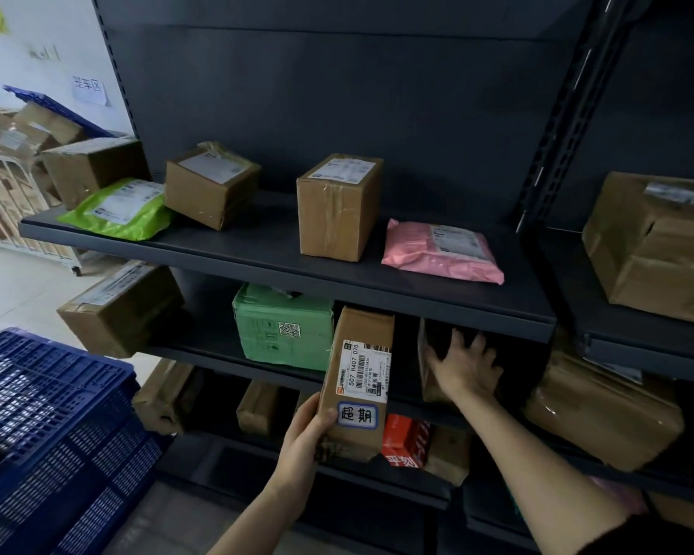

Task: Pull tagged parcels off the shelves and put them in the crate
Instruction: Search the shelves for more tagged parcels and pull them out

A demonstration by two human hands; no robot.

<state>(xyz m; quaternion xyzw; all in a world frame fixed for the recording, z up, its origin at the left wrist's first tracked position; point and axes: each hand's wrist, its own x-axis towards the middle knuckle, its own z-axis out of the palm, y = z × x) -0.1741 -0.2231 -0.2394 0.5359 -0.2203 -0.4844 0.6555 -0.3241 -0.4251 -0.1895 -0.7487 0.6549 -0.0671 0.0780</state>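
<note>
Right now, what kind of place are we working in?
Likely a parcel depot or stockroom: dark metal shelving holds a labelled cardboard box and pink mailer, with a blue crate alongside.

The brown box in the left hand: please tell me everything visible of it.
The brown cardboard box is long and narrow, held upright, slightly tilted, before the shelves. Its front bears a white shipping label and, below it, a blue-bordered tag with handwritten characters. Its bottom corner looks scuffed. The left hand holds its lower left side, thumb beside the tag.
</note>
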